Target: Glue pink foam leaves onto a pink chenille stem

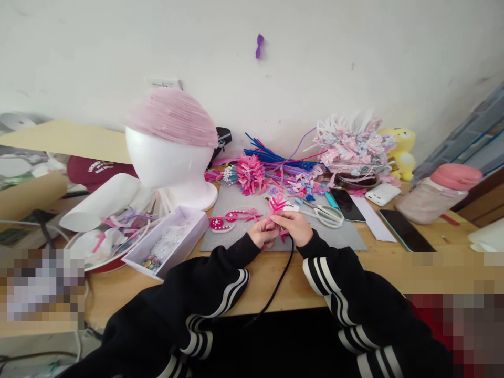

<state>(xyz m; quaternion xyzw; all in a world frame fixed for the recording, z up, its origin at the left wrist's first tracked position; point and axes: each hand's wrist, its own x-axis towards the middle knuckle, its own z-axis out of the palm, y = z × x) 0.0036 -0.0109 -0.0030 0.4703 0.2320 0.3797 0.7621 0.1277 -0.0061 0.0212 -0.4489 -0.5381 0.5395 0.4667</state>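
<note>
My left hand [264, 233] and my right hand [293, 226] meet over the front of a grey cutting mat [354, 240]. Between their pinched fingers is a bright pink pipe-cleaner piece [277, 203], with a loop at its top and leaf-like strands pointing upward. Its lower part is hidden by my fingers. To the left on the mat lie pink pipe-cleaner pieces with white edging [222, 223]. A pair of scissors [329, 216] rests at the right of my right hand. Behind the hands stands a bunch of pink pipe-cleaner pieces [251, 175].
A white foam head [169, 163] wears a pink cap. Near my left arm sit a white box of clear beads [192, 231] and a basin of scraps [114, 241]. Phones [407, 231] and a pink-lidded jar [433, 194] occupy the right. A black cord [281, 283] hangs over the table edge.
</note>
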